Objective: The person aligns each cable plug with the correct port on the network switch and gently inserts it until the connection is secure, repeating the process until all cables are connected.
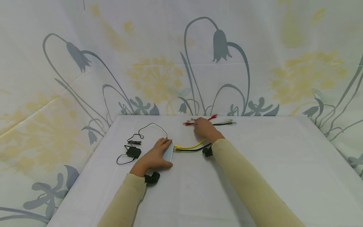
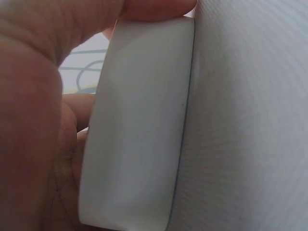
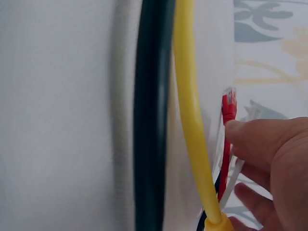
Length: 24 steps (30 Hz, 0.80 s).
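Note:
My left hand (image 1: 155,156) grips a small white network switch (image 1: 168,152), its thumb on the near end and its fingers at the far end. In the left wrist view the switch's smooth white side (image 2: 134,120) fills the middle. A yellow network cable (image 1: 190,147) and a black network cable (image 1: 190,150) run from its right side toward my right hand (image 1: 206,128). That hand pinches a red network cable (image 3: 229,108) just behind its clear plug. A white cable (image 3: 233,180) passes close by the fingers. The yellow cable's far plug is partly hidden under the hand.
A black power adapter (image 1: 133,152) lies left of the switch, its thin cord (image 1: 151,124) looping to the switch's far end. At the table's back edge are another black cable end (image 1: 225,124) and a red plug (image 1: 212,117). A flowered cloth (image 1: 158,47) hangs behind.

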Tool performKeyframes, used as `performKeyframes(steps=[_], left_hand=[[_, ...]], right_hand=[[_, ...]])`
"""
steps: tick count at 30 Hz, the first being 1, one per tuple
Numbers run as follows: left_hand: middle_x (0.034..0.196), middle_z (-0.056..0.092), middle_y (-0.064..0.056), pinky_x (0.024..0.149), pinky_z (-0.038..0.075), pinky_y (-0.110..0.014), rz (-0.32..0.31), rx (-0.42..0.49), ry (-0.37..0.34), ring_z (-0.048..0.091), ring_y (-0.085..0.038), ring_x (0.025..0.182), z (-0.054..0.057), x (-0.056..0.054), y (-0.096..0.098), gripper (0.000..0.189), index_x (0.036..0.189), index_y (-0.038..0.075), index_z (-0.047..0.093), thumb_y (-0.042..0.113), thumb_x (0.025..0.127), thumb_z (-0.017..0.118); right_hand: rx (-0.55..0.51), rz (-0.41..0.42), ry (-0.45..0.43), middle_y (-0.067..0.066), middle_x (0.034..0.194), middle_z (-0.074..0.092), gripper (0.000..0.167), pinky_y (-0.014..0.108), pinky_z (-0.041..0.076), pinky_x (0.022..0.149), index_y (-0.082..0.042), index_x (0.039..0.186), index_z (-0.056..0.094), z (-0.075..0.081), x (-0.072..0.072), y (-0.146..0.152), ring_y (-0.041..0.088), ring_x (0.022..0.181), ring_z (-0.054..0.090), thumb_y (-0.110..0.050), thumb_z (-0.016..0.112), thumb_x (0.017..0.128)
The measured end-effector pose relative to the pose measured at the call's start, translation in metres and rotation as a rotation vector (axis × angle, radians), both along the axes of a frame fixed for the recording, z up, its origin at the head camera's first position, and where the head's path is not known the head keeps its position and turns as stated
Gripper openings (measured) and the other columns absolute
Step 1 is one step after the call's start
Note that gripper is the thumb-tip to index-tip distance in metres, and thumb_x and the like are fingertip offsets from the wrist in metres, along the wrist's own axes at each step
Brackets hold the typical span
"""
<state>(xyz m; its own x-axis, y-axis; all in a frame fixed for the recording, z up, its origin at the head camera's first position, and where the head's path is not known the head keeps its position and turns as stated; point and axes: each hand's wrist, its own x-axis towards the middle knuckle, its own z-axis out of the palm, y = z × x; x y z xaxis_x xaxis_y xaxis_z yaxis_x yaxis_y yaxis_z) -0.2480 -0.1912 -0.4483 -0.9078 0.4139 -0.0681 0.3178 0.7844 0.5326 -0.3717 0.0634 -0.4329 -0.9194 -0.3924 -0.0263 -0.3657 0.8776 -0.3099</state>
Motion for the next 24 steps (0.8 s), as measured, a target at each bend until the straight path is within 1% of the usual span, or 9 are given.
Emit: performKeyframes(steps=[2,4,9,12,17,20,22,24], left_hand=[[0.158,0.025,-0.008,0.113,0.030,-0.052,0.003,-0.004,-0.004,0.012,-0.029,0.150,0.001,0.000,0.000,0.100,0.153,0.014,0.029,0.035,0.070,0.080],[0.159,0.025,-0.007,0.113,0.030,-0.052,0.005,-0.004,-0.007,0.012,-0.029,0.150,0.001,0.000,0.001,0.100,0.154,0.014,0.029,0.035,0.070,0.080],[0.159,0.024,-0.008,0.113,0.030,-0.052,0.005,-0.001,-0.009,0.011,-0.030,0.150,0.001,0.002,0.001,0.100,0.154,0.013,0.029,0.035,0.071,0.080],[0.159,0.025,-0.008,0.114,0.030,-0.052,0.006,0.000,-0.006,0.012,-0.030,0.150,0.001,0.002,0.001,0.100,0.153,0.013,0.029,0.035,0.071,0.080],[0.159,0.025,-0.009,0.113,0.031,-0.051,0.001,0.013,-0.010,0.013,-0.029,0.150,0.002,0.002,0.002,0.100,0.153,0.013,0.030,0.034,0.070,0.081],[0.159,0.024,-0.008,0.113,0.031,-0.051,0.002,0.010,-0.018,0.013,-0.029,0.150,0.002,0.003,0.002,0.101,0.154,0.013,0.029,0.034,0.070,0.081],[0.159,0.024,-0.008,0.113,0.031,-0.051,0.005,0.009,-0.016,0.013,-0.029,0.150,0.002,0.003,0.002,0.100,0.153,0.013,0.029,0.034,0.070,0.081],[0.159,0.024,-0.006,0.113,0.030,-0.050,0.011,-0.002,-0.016,0.013,-0.027,0.150,0.002,0.003,0.002,0.100,0.154,0.015,0.029,0.035,0.070,0.080]], right_hand=[[-0.024,-0.004,0.025,0.015,0.135,0.056,0.032,0.043,0.041,0.107,-0.002,0.123,0.064,0.001,0.002,0.001,0.031,0.127,0.052,-0.016,0.056,0.095],[-0.077,-0.020,0.043,0.015,0.134,0.056,0.030,0.043,0.041,0.106,-0.001,0.122,0.065,0.003,0.004,0.003,0.032,0.126,0.052,-0.012,0.054,0.096],[-0.162,-0.037,0.152,0.013,0.129,0.060,0.026,0.041,0.045,0.102,-0.003,0.115,0.070,0.006,0.007,0.008,0.031,0.123,0.056,-0.004,0.053,0.095],[-0.204,-0.037,0.214,0.012,0.124,0.062,0.023,0.040,0.047,0.099,-0.003,0.109,0.071,0.009,0.009,0.012,0.030,0.118,0.058,-0.002,0.053,0.095],[-0.314,-0.037,0.291,0.013,0.110,0.063,0.021,0.040,0.051,0.088,-0.001,0.101,0.070,0.010,0.013,0.021,0.030,0.103,0.061,0.001,0.050,0.096],[-0.344,-0.021,0.343,0.013,0.102,0.062,0.019,0.040,0.050,0.080,-0.001,0.098,0.067,0.008,0.013,0.026,0.030,0.092,0.061,0.002,0.049,0.095],[-0.364,-0.013,0.368,0.014,0.099,0.061,0.016,0.041,0.050,0.078,-0.001,0.097,0.064,0.008,0.014,0.027,0.030,0.088,0.060,0.003,0.049,0.095],[-0.382,-0.012,0.379,0.014,0.098,0.060,0.011,0.042,0.049,0.076,-0.001,0.099,0.061,0.008,0.014,0.027,0.031,0.086,0.059,0.002,0.050,0.096]])
